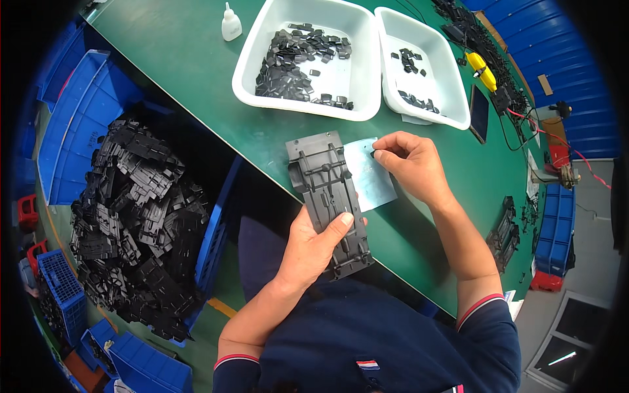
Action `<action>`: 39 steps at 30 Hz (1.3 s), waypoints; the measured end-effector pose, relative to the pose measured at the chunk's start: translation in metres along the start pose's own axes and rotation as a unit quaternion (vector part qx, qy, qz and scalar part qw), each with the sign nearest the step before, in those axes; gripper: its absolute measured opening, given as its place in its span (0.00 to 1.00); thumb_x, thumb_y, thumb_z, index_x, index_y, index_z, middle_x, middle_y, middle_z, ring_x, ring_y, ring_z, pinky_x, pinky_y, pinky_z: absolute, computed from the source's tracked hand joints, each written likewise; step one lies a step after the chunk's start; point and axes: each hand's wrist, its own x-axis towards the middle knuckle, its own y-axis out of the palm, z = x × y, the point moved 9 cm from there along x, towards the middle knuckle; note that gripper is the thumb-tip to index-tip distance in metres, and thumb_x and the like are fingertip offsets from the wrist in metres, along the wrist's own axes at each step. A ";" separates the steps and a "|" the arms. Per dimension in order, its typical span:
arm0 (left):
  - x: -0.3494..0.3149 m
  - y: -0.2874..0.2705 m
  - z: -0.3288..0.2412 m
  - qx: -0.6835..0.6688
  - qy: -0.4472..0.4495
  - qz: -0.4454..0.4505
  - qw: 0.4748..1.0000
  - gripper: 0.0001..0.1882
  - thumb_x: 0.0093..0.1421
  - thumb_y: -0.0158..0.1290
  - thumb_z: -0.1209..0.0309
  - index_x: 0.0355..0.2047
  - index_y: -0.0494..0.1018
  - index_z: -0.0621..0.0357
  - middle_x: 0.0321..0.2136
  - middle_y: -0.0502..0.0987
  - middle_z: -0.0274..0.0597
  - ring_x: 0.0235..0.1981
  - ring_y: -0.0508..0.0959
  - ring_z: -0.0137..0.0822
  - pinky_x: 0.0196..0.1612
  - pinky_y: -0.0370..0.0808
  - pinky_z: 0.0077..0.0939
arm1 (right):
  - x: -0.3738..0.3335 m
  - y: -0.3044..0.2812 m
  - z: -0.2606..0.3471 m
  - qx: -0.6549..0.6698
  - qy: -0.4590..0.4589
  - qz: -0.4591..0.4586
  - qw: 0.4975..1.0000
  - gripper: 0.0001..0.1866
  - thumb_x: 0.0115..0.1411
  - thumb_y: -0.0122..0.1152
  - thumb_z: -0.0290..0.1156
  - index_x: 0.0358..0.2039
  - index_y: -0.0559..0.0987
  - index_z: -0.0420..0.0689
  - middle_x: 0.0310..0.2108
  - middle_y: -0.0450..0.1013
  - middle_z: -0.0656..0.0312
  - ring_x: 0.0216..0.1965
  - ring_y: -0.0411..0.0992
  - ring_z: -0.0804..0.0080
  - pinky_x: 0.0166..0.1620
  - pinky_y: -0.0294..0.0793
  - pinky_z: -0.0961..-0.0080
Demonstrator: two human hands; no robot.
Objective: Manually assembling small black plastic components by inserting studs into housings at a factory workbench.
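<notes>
My left hand (309,247) grips a long black plastic vehicle chassis (325,187) near its lower end, the thumb lying across its face. The chassis is tilted over the table's near edge, its moulded axle-like bars facing up. To its right, my right hand (418,165) has thumb and forefinger pinched on a small black plastic part (374,154). Most of that part is hidden by the fingertips. Beneath the right fingertips lies a pale, shiny sheet (372,187) on the green table (419,242), partly covered by the chassis.
Two white tubs (242,88) (462,118) of small black parts stand beyond my hands. A white squeeze bottle (230,26), a dark phone (479,114) and a yellow tool (481,71) lie around them. Another chassis (503,236) rests at right. At left, a blue crate (72,137) holds piled chassis.
</notes>
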 end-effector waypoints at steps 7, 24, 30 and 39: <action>0.000 0.000 0.001 0.003 -0.003 -0.003 1.000 0.21 0.62 0.54 0.73 0.53 0.65 0.63 0.48 0.73 0.44 0.40 0.79 0.35 0.43 0.79 0.30 | -0.002 -0.001 0.011 -0.071 -0.060 -0.028 0.995 0.09 0.53 0.60 0.26 0.33 0.80 0.35 0.28 0.77 0.56 0.27 0.74 0.73 0.33 0.73 0.74; -0.014 0.004 -0.016 0.021 0.012 0.009 1.000 0.22 0.57 0.51 0.78 0.52 0.63 0.66 0.46 0.73 0.48 0.42 0.79 0.39 0.45 0.78 0.34 | -0.060 -0.036 0.056 -0.018 -0.349 -0.129 0.928 0.12 0.48 0.62 0.13 0.32 0.81 0.43 0.28 0.74 0.63 0.28 0.70 0.72 0.31 0.69 0.80; -0.022 0.004 -0.025 0.062 0.006 0.029 0.998 0.24 0.53 0.50 0.79 0.52 0.63 0.67 0.42 0.75 0.49 0.41 0.79 0.40 0.46 0.77 0.34 | -0.085 -0.038 0.070 -0.151 -0.473 -0.220 0.840 0.22 0.36 0.65 0.14 0.32 0.83 0.52 0.27 0.71 0.65 0.25 0.69 0.71 0.25 0.67 0.78; -0.038 0.008 -0.031 0.080 -0.074 0.099 0.989 0.26 0.52 0.53 0.80 0.53 0.63 0.67 0.39 0.76 0.48 0.38 0.80 0.38 0.44 0.77 0.33 | -0.108 -0.041 0.083 -0.160 -0.532 -0.242 0.796 0.18 0.37 0.69 0.18 0.29 0.83 0.56 0.28 0.71 0.67 0.26 0.70 0.71 0.26 0.68 0.78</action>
